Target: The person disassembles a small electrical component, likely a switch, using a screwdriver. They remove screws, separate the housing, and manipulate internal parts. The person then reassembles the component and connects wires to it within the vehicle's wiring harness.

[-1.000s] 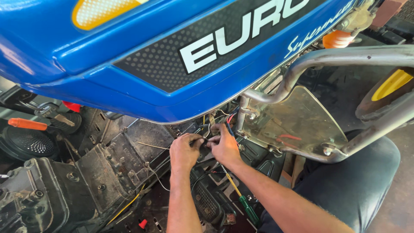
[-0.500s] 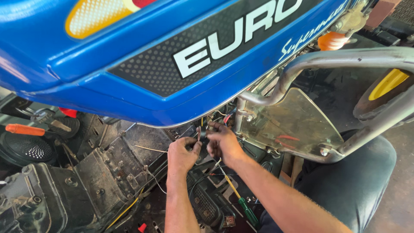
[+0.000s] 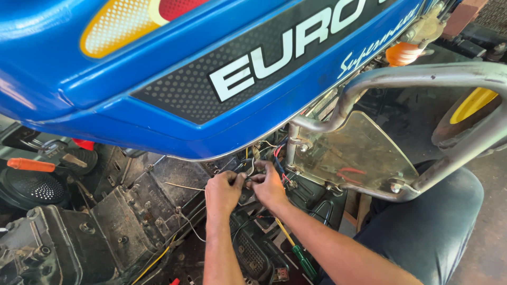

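Note:
Both my hands meet under the raised blue tractor hood (image 3: 174, 79). My left hand (image 3: 223, 193) and my right hand (image 3: 269, 184) pinch a bundle of coloured wires (image 3: 264, 154) that hangs from under the hood. The fingertips of both hands press together on a small dark connector (image 3: 248, 177) at the wires' lower end. Red, yellow, blue and black strands run up from it. What lies inside the fingers is hidden.
A greasy engine block (image 3: 111, 221) fills the lower left. A screwdriver with a green and yellow handle (image 3: 296, 250) lies below my right forearm. A grey metal guard bar (image 3: 422, 79) and a bare metal plate (image 3: 354, 153) stand at the right. An orange-handled tool (image 3: 30, 164) lies far left.
The view has shifted, so the hood fills more of the frame. My hands stay together on the wires and have hardly moved against the engine.

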